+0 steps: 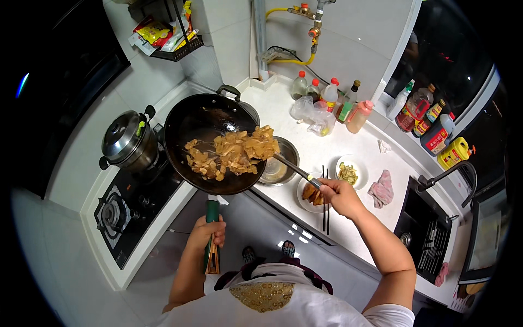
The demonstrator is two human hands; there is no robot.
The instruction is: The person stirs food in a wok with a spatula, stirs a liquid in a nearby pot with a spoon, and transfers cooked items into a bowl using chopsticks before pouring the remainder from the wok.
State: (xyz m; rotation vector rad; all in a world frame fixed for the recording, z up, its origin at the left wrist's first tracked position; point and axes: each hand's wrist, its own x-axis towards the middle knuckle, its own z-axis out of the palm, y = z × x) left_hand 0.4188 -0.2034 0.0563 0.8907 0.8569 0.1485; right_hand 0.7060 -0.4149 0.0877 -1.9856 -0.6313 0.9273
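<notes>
My left hand [206, 233] is closed round the green handle [212, 207] of a large black wok [182, 117], tilted toward the right side. Glossy brown slices of food [229, 150] lie across its inside, heaped at the right rim. My right hand [342, 196] grips a long-handled metal cooking utensil [297, 170]; food covers its head at that rim. Partly under the rim, a metal bowl [275, 175] stands on the counter. Beneath my right hand are a white plate [301, 191] of browned pieces and dark chopsticks [328, 218] lying across it.
A lidded steel pot [124, 133] stands on the black gas hob [143, 201] at left. Along the white counter [357, 231] are a white bowl [360, 166] of chopped food, a pink cloth [382, 189], a plastic bag [313, 114] and several bottles [359, 116]. At right is a black sink [417, 210].
</notes>
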